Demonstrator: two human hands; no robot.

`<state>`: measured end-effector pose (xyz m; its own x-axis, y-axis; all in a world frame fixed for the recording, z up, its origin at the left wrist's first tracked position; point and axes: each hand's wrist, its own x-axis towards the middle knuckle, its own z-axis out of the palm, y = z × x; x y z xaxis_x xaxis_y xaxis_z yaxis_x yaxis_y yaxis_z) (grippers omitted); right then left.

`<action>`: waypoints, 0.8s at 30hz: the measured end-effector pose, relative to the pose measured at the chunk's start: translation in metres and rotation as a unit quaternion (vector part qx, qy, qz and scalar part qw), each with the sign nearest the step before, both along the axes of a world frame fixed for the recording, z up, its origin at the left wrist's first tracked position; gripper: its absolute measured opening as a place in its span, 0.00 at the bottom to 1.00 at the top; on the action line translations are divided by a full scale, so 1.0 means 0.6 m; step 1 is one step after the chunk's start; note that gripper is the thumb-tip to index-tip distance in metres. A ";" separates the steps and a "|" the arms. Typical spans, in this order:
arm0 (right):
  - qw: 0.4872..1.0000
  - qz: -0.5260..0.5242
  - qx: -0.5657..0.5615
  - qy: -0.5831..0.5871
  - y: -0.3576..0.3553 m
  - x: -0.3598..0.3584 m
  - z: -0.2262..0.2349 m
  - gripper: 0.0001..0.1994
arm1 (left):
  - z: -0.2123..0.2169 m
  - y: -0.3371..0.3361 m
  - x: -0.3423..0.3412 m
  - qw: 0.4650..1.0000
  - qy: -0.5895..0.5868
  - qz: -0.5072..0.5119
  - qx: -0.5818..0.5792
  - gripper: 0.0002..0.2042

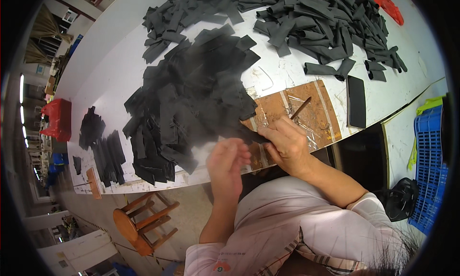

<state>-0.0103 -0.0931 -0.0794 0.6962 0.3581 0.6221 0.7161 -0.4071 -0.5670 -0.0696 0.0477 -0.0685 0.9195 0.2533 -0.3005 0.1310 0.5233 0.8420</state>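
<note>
My right hand [289,144] is closed over the brown board [322,103], pinching the end of a black fabric strip [253,135]. A thin dark pointed stick [301,108] juts up from behind its fingers; its lower end is hidden, so its kind is unclear. My left hand [227,162], smeared by motion, hangs beside the strip at the table's near edge. Its fingers look curled, but whether they hold anything does not show. Just beyond both hands spreads a large heap of flat black fabric pieces [191,93], partly blurred.
Folded dark grey fabric pieces [326,31] lie piled at the far side of the white table [105,60]. A black phone [356,102] rests right of the board. Smaller black stacks [109,156] lie left. A wooden stool [143,221] and blue crate [428,168] flank me.
</note>
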 end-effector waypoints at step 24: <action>0.895 0.097 0.097 0.424 -0.006 -0.003 -0.019 0.09 | -0.043 -0.009 0.014 0.974 -0.030 -0.005 0.226 0.03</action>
